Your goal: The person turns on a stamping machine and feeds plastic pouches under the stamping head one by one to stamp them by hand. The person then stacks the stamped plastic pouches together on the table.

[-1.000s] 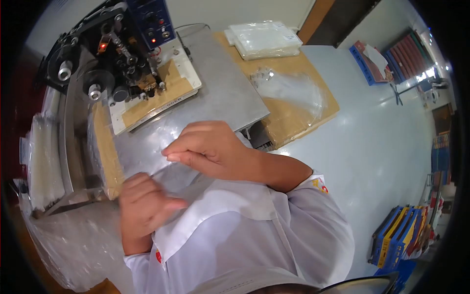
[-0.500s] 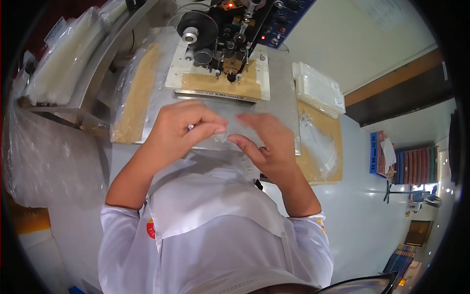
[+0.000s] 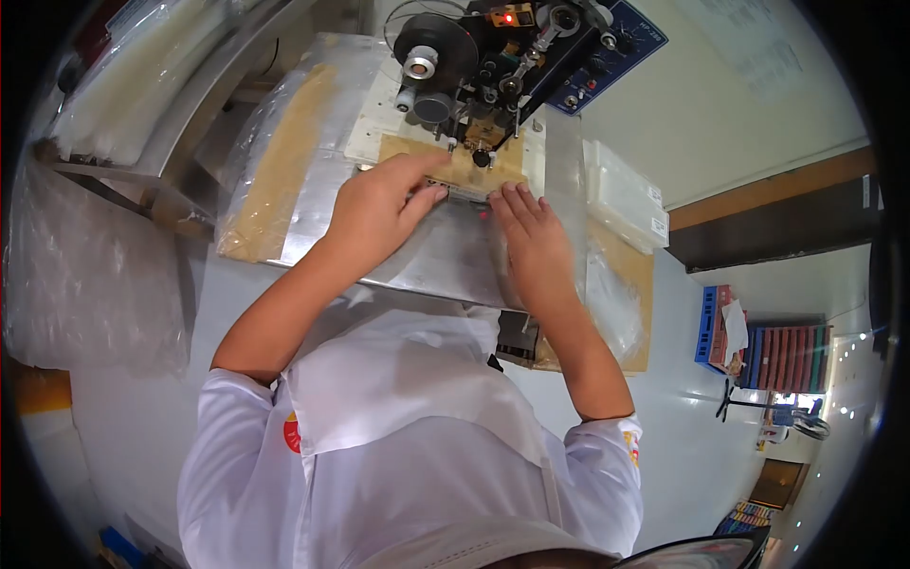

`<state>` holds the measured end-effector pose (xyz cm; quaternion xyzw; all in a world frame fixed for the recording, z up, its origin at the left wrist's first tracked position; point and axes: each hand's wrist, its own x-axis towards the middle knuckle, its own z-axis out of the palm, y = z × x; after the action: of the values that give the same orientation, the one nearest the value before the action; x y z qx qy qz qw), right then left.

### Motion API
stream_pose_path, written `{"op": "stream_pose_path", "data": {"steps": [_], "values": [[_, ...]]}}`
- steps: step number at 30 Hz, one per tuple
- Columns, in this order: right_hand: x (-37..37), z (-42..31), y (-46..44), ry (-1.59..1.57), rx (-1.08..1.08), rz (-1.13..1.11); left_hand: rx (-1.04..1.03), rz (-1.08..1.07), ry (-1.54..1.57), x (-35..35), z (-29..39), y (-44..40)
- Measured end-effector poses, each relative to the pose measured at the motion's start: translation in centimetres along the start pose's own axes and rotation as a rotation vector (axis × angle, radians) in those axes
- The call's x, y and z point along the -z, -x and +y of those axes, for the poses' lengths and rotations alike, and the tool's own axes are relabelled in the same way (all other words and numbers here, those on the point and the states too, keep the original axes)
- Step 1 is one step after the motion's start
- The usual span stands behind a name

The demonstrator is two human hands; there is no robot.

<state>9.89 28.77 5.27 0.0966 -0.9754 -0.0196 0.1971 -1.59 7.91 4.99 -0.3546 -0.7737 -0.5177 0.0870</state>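
My left hand reaches over the front left of a dark encoder machine. Its fingers rest on the tan-covered plate, and the thumb lies apart from them near the plate's front edge. Close to that edge on the right is my right hand, palm down with its fingers stretched out. The lettered front strip shows only partly between both hands. Any clear plastic under the fingers is too faint to make out.
A steel worktop carries the machine. Plastic-wrapped brown paper lies on the left, clear-wrapped packs and a loose clear bag on the right. A metal shelf with bagged goods stands at the far left.
Both hands have moved forward from in front of my body to the machine's plate. The left hand's pinch on a bit of clear plastic has loosened; the right fingers have flattened. My view has shifted slightly.
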Motion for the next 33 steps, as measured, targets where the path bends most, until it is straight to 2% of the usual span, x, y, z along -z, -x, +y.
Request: {"op": "stream_pose_path", "data": {"steps": [3,6,21,28,31,33], "values": [[0.2,0.6,-0.8,0.025,-0.016,-0.004,-0.208,-0.106,-0.213,0.7,0.3,1.0],[0.1,1.0,-1.9,0.039,-0.028,0.004,-0.256,-0.132,-0.288,0.2,0.3,0.7],[-1.2,3.0,-4.2,0.055,-0.045,0.034,-0.266,-0.142,-0.35,-0.8,-1.1,-2.0],[-1.1,2.9,-3.9,0.009,-0.093,0.014,-0.197,-0.213,-0.351,0.0,-0.1,-1.5],[0.1,6.6,-0.9,0.11,-0.124,0.063,-0.219,-0.315,-0.265,0.0,1.3,-0.4],[2.9,11.9,2.6,0.253,-0.281,0.046,-0.237,-0.425,-0.247,-0.2,0.8,0.6]]}}
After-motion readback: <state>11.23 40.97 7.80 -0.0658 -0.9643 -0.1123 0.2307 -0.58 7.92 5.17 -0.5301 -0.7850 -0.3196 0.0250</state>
